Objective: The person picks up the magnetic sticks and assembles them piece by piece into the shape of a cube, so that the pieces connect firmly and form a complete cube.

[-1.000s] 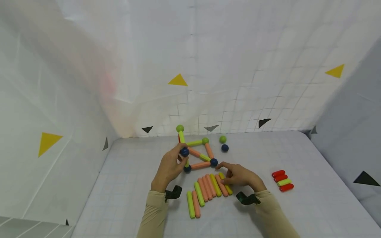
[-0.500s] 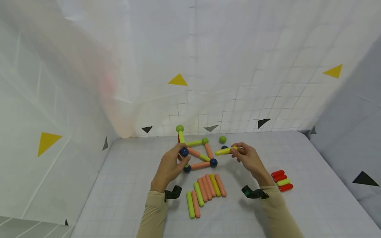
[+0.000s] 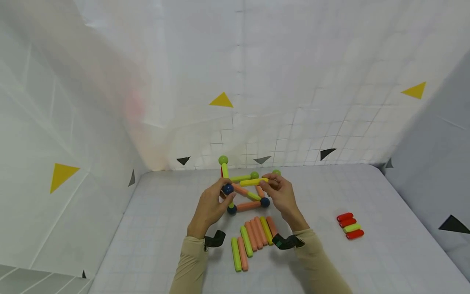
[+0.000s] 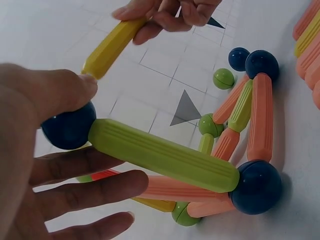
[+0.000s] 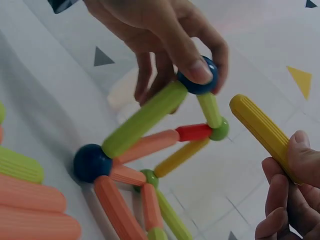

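Observation:
My left hand pinches a dark blue ball between thumb and fingers, at the raised top of a structure of rods and balls. A light green rod slopes from that ball down to another blue ball near the table. Between thumb and fingers of my right hand is one end of a yellow rod. Its free end points at the held ball, and a gap shows between them in the right wrist view. Salmon rods, a red rod and green balls form other parts of the structure.
Before the structure lies a row of salmon, green and yellow rods. Short red and green rods lie together farther right. A loose green ball and a loose blue ball sit behind the structure. White walls enclose the table.
My right hand has lifted the yellow rod from the right end of the row, then carried it up and left towards the blue ball. My left hand has kept its hold there.

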{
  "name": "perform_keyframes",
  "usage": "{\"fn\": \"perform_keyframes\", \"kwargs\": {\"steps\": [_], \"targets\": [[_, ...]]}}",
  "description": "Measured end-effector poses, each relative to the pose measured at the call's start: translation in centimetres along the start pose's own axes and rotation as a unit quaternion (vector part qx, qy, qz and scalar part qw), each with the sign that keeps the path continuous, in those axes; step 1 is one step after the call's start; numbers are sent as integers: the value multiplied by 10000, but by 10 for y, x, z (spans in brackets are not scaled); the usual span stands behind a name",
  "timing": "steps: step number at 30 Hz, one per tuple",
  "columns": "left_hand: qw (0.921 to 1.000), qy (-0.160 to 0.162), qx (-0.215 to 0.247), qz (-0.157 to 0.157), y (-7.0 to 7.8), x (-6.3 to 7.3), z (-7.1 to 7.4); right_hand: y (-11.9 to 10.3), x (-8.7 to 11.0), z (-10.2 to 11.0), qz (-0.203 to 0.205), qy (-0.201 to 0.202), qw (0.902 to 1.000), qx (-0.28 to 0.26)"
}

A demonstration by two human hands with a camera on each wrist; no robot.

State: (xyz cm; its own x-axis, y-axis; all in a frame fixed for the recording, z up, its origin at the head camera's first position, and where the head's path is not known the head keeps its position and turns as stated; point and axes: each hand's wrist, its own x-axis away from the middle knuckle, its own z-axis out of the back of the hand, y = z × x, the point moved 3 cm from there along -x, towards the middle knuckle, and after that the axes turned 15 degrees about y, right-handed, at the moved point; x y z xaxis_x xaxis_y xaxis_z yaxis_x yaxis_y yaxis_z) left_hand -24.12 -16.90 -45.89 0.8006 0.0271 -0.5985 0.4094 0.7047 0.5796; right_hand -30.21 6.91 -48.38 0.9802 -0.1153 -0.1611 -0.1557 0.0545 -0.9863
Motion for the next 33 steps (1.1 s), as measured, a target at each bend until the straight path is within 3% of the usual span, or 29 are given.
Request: {"fn": "perform_keyframes", "kwargs": {"steps": [10,18,22,25,28,31,33], "targets": [[10000,-19,-62,-20,3,-1,-2,-4,8,-17,102,-267,9996,0],[9995,26,-276,-128,7,-1,-9,-5,9,-15,170,-648,9977,49],[9998,176,-23,-104,9,-1,-10,-5,5,-7,217,-969,9948,221],[9996,171,233,58,6,-1,-11,-1,-4,7,483,-634,9947,657],[9987,80,464,204,2,-1,-12,11,-16,26,692,228,9873,1410],[9972,22,694,292,0,-1,-11,31,-29,44,490,757,9717,2182],[9966,15,764,300,0,-1,-10,44,-36,52,193,730,9652,2504]]}}
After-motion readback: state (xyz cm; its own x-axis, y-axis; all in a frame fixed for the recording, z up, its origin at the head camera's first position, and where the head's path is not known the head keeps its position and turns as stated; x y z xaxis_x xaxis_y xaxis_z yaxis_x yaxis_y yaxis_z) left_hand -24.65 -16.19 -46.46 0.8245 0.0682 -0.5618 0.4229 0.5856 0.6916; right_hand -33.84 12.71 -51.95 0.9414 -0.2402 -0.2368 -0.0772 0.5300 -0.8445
